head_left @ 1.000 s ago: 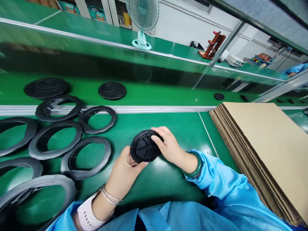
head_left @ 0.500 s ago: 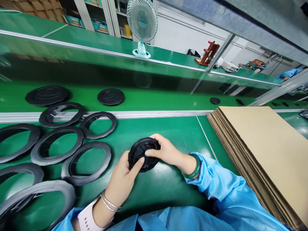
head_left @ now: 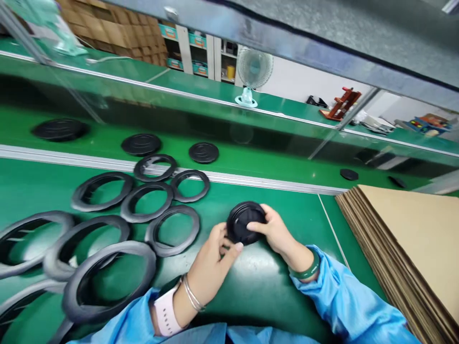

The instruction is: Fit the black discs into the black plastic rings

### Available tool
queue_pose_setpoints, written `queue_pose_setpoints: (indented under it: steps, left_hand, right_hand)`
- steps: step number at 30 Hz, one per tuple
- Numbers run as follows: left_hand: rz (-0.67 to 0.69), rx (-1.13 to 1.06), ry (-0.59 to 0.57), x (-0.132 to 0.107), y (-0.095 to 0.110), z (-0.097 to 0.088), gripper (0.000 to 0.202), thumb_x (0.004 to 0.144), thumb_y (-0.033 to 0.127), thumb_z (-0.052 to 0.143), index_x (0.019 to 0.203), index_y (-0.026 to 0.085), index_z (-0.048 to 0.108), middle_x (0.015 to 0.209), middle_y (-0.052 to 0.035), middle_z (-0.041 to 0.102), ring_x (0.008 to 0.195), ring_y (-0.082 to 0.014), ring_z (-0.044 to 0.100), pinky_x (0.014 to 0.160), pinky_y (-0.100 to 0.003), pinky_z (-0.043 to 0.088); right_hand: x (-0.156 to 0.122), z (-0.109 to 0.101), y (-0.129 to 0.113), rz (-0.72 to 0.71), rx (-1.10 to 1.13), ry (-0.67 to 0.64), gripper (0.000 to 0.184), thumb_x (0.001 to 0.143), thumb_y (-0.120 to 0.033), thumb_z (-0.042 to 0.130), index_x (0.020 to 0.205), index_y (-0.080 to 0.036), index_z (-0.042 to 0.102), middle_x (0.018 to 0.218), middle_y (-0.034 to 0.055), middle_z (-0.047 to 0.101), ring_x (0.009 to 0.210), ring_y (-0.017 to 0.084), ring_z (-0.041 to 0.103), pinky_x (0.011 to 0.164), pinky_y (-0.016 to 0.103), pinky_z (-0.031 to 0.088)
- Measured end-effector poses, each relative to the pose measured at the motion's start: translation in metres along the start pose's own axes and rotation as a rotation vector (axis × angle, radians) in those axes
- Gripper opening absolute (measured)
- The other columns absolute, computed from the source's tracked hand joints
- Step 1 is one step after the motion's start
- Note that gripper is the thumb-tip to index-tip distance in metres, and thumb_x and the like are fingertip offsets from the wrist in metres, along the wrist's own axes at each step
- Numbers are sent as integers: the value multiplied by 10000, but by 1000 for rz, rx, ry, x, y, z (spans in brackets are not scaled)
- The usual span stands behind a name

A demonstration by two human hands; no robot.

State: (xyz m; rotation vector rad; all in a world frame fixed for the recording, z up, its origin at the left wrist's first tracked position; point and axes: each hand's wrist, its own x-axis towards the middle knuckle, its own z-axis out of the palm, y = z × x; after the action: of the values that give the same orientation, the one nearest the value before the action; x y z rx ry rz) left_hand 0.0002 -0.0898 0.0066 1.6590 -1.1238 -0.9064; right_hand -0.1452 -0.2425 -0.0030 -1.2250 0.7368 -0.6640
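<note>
A black round part (head_left: pixel 242 224), a shallow disc with a raised rim, is held over the green table, tilted with its hollow side towards me. My right hand (head_left: pixel 278 233) is closed on its right edge, the thumb pressed onto the inner face and the fingers behind. At the lower left edge is my left hand (head_left: pixel 214 258), with fingertips and thumb tip touching the rim more loosely. Left of my hands lie several black rings, among them a near ring (head_left: pixel 193 229) and a larger ring (head_left: pixel 148 270).
Beyond a metal rail (head_left: pixel 258 182) a green belt carries black discs, one of them a small disc (head_left: pixel 203 152). A stack of cardboard sheets (head_left: pixel 405 239) stands on the right. A fan (head_left: pixel 254 67) is behind the glass; a metal beam (head_left: pixel 322 52) crosses above.
The view has swung left, bringing more rings and discs into sight. My left thumb has slid from the part's inner face to its lower rim; my right hand keeps its hold.
</note>
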Motion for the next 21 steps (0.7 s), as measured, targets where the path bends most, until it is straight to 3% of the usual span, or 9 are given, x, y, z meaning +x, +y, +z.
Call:
queue_pose_setpoints:
  steps: [3,6,8,10,14,16,19,21]
  left_hand:
    - [231,371,241,1,2,-7,466,892,371,607,1302,204,462,1267,-138,579,1139,-295,568,997,-514,464]
    - [285,729,390,3,0,-12,501,868,273,612,1339,166,478,1438,-204,459,1398,-408,345,1102,-680,296]
    - [274,829,340,3,-2,-10,530,854,231,608,1360,152,474,1511,-214,388,1462,-433,234,1111,-733,250]
    - [317,825,207,1,-4,-5,525,855,189,582,1369,178,475,1543,-182,367,1470,-396,257,1131,-715,279]
    - [471,685,-23,-4,-10,1,542,870,96,471,1384,270,466,1579,-71,346,1428,-247,392,1119,-486,468]
    - [545,692,-29,-1,-16,0,561,869,110,474,1404,278,451,1555,-59,394,1436,-257,381,1125,-514,457]
    - [621,789,30,7,-27,-4,605,879,183,514,1466,263,391,1516,-85,453,1436,-336,365,1093,-657,418]
    - [654,823,38,14,-33,-6,549,899,189,490,1437,281,439,1519,-82,450,1418,-345,391,1053,-656,455]
  right_hand:
    - [16,-12,1,-46,280,197,480,632,-281,888,1054,-204,671,1101,33,720,1003,195,661,936,331,525]
    - [25,-22,2,-38,451,245,389,715,-312,834,1062,-201,697,1167,52,710,1057,204,662,973,360,535]
    - [28,-26,4,-14,514,250,359,771,-337,788,1092,-202,700,1187,53,706,1091,200,657,990,361,535]
    - [29,-28,6,6,557,251,344,803,-358,755,1103,-199,698,1198,54,703,1115,194,652,1006,352,531]
    - [33,-27,7,-4,602,226,333,830,-377,704,1103,-187,685,1233,68,686,1170,223,631,1033,397,523]
    - [35,-26,6,-1,615,220,349,825,-378,695,1113,-182,669,1220,77,690,1171,246,632,1017,428,536]
    - [35,-23,3,9,640,207,390,807,-374,702,1131,-168,636,1183,107,699,1140,275,644,963,464,564]
    - [33,-21,3,-6,647,194,376,798,-358,715,1105,-165,618,1142,113,709,1107,278,657,930,466,577]
